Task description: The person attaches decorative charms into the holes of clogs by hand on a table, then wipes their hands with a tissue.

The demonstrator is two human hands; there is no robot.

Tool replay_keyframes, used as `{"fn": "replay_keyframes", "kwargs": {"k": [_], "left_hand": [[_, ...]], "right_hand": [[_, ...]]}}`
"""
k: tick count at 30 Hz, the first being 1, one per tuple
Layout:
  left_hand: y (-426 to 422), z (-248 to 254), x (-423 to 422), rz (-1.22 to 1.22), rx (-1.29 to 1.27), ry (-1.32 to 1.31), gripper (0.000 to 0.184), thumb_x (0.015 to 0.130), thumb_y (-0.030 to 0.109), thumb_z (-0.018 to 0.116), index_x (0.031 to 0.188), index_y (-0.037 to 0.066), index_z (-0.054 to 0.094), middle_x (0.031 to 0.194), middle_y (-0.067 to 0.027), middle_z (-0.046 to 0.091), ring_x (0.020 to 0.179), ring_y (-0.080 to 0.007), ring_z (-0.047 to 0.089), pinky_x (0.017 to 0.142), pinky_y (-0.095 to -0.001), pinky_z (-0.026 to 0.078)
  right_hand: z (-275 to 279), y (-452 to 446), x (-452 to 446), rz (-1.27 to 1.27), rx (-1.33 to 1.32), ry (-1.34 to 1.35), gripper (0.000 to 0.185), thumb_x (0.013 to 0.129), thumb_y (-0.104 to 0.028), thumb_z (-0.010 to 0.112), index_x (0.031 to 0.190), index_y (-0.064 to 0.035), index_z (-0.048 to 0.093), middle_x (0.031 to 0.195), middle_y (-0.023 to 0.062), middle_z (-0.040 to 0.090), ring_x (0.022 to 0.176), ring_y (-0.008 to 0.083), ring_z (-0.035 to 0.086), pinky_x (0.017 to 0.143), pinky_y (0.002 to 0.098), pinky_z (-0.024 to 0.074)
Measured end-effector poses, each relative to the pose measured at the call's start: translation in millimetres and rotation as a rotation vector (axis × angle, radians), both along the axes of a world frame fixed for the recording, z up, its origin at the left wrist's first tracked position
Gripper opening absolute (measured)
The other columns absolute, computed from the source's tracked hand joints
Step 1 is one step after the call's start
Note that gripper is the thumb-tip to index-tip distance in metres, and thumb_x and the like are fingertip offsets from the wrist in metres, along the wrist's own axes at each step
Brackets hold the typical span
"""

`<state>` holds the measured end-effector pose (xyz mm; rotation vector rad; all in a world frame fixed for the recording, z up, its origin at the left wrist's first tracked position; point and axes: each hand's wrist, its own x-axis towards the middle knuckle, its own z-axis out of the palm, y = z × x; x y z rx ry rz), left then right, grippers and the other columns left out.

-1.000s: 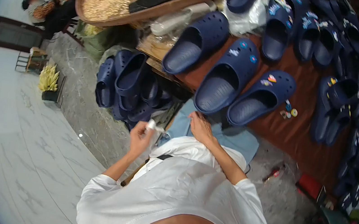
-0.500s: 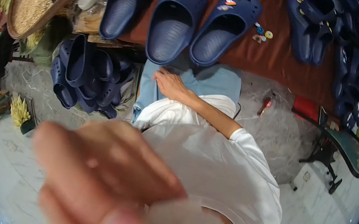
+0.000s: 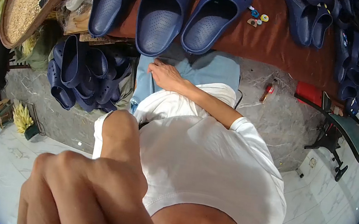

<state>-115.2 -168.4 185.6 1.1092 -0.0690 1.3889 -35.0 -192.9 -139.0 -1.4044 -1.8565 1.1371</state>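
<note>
My left hand (image 3: 87, 195) is raised very close to the camera at the lower left, knuckles up and fingers bent together; their tips and anything in them are out of sight. My right hand (image 3: 165, 76) rests on the light blue trousers (image 3: 214, 71), empty, its fingers loosely apart. Just beyond it, three large navy clogs (image 3: 160, 23) lie at the near edge of a brown cloth (image 3: 265, 46). The middle and right ones carry charms. Small loose charms (image 3: 259, 18) lie to their right.
More navy clogs (image 3: 74, 64) are piled at the left, with others (image 3: 307, 22) on the cloth at the right. A round tray of grains (image 3: 25, 5) is at the upper left. A bottle (image 3: 267, 91) lies on the grey floor; a green-topped stool (image 3: 351, 134) is farther right.
My left hand has risen from beside my lap, where it held something white, to near the camera; the white thing no longer shows. The view has shifted; my right hand has stayed on the trousers.
</note>
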Motion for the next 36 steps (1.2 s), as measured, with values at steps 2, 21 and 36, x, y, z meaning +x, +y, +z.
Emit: {"fn": "replay_keyframes", "kwargs": {"k": [2, 21, 36], "left_hand": [[-18.2, 13.0, -23.5, 0.003, 0.002, -0.002, 0.005, 0.084, -0.001, 0.067, 0.088, -0.002, 0.063, 0.084, -0.0161, 0.063, 0.069, -0.0206, 0.063, 0.062, -0.0289, 0.06], [2.6, 5.8, 11.9, 0.16, 0.013, -0.007, 0.007, 0.078, -0.005, 0.071, 0.081, -0.001, 0.065, 0.085, -0.0148, 0.064, 0.067, -0.0177, 0.064, 0.061, -0.0268, 0.061], [-0.7, 22.8, -10.6, 0.202, 0.03, -0.078, 0.01, 0.074, -0.008, 0.073, 0.076, -0.001, 0.066, 0.086, -0.0138, 0.065, 0.066, -0.0154, 0.064, 0.06, -0.0251, 0.062]], "right_hand": [[3.6, 0.4, 1.4, 0.02, -0.039, -0.001, 0.015, 0.09, -0.005, 0.05, 0.102, -0.0065, 0.059, 0.1, 0.02, 0.057, 0.091, 0.0415, 0.06, 0.077, 0.0519, 0.0479], [-0.7, 0.7, 1.7, 0.036, -0.011, 0.007, 0.017, 0.089, -0.006, 0.049, 0.102, -0.0081, 0.06, 0.099, 0.0191, 0.057, 0.094, 0.0412, 0.06, 0.079, 0.0519, 0.0481], [-5.7, -0.3, 0.9, 0.034, 0.006, 0.021, 0.015, 0.089, -0.007, 0.051, 0.101, -0.0078, 0.061, 0.1, 0.0182, 0.058, 0.091, 0.0403, 0.061, 0.078, 0.0509, 0.0492]]}}
